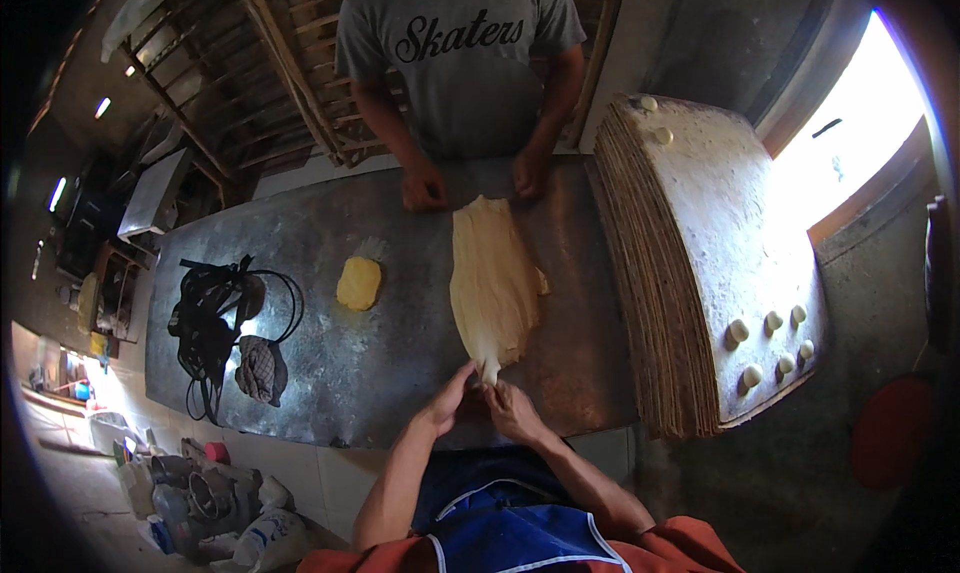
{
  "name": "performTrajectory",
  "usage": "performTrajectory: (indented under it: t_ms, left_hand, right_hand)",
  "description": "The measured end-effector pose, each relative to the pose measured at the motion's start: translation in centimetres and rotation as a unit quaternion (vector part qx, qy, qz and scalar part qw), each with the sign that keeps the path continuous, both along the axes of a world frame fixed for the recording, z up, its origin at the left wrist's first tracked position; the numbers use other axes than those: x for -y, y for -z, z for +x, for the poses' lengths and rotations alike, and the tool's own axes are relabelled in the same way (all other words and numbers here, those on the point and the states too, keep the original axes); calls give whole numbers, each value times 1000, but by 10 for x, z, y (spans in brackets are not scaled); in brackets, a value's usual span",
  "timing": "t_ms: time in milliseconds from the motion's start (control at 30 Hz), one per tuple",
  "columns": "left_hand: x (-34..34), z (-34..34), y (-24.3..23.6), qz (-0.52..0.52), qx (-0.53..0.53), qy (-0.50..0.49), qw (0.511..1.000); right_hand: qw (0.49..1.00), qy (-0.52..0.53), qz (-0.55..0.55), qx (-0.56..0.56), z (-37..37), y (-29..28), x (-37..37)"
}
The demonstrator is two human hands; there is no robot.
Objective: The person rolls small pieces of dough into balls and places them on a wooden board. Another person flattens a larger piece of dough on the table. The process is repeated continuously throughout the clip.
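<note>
The surface (400, 378) is broad and dark, metallic in sheen, scuffed and dusted pale in patches. At its right end stands a tall stack of thin boards (665, 303), rough and brown along the layered edges, the top sheet whitened. Across the far edge is a co-worker (460, 93) in a grey cloth shirt, both hands loosely closed at the surface. A long, cream-coloured dough sheet (490, 283), soft and lengthwise-ridged with ragged sides, lies right of centre, running far to near and narrowing to a twisted near end. A black tangle of straps and cords (215, 318) lies at the left. At the near edge, the left hand (446, 403) and right hand (513, 413) both have their fingers pinching the dough's narrowed end. Near the straps lies a crumpled, patterned grey cloth item (261, 370). Left of the dough sits a smooth, rounded yellow lump (358, 283). Eight small, pale, rounded pieces (738, 331) sit on the top board: two far, six near.
</note>
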State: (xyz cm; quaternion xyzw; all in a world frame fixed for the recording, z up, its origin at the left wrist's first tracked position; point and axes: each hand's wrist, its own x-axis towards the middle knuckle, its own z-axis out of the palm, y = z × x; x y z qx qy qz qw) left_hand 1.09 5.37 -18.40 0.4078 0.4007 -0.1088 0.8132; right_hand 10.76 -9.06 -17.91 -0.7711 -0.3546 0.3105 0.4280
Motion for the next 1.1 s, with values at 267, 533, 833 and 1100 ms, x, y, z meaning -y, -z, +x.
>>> performTrajectory:
  t_ms: [267,533,833,1100]
  left_hand:
    - [15,59,-5,-367,34,-183,911]
    - [22,-13,17,126,100,24,987]
    - [82,-15,-131,448,199,408,770]
    - [8,-99,-32,680,127,167,702]
  right_hand:
    - [978,-196,36,60,4,-88,46]
    - [891,-231,220,-323,48,-86,-62]
    - [886,-327,128,-301,-18,15,-85]
    - [969,-28,-49,241,20,5,103]
